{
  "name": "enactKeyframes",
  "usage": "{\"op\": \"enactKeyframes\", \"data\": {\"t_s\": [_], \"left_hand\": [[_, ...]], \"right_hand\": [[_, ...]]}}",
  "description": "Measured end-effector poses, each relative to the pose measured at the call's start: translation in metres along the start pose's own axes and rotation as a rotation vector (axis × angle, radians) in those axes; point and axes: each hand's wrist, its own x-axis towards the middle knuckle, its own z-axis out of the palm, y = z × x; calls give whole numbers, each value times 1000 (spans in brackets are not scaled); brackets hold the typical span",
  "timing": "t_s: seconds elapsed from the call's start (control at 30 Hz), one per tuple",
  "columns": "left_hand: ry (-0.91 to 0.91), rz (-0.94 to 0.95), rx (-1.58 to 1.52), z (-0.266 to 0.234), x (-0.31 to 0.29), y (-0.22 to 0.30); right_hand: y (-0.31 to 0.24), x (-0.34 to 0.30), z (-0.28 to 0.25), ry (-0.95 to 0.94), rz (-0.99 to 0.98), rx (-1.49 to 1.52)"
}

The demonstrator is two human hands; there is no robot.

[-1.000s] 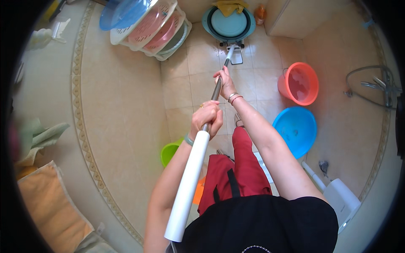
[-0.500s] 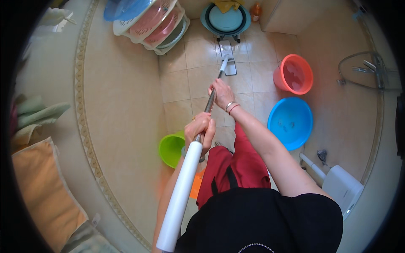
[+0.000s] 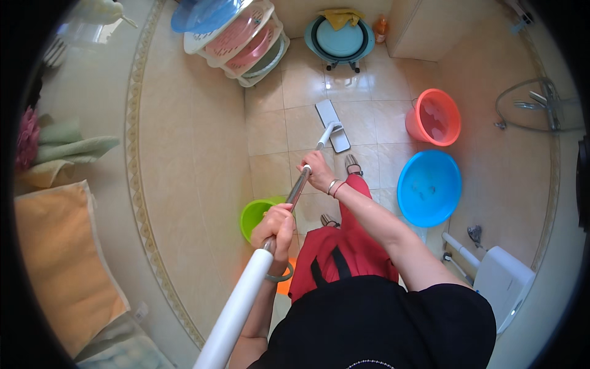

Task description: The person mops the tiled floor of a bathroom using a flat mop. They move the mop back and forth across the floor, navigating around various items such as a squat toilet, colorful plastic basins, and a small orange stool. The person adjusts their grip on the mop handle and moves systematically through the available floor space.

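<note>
By the curled fingers of the left hand (image 3: 276,229) and, lower down, of the right hand (image 3: 319,172), the pole of the flat mop (image 3: 297,189) is gripped; its flat head (image 3: 328,112) lies on the tiles (image 3: 267,126), just ahead of the right foot (image 3: 352,162). If it is pulled closer, this foot could be bumped; by a wide rightward swing, the coral bucket (image 3: 413,128) could be knocked and its apparent water spilled.

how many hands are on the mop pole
2: the right hand is around the metal pole nearer the flat mop head; the left hand is around it farther back, next to the white sleeve. Both are plainly visible.
</note>
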Motion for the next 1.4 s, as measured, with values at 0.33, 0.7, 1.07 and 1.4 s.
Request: {"op": "enactKeyframes", "data": {"t_s": [0.33,0.7,1.07,1.4], "left_hand": [[175,45,-7,32,92,-40],[162,158,-4,47,198,-91],[288,24,62,27,165,-90],[201,-95,121,4,65,-17]], "right_hand": [[50,130,-47,-159,-71,-12],[90,230,-77,-257,-1,-105],[78,205,-32,-230,118,-175],[14,82,5,-187,112,-123]]}}
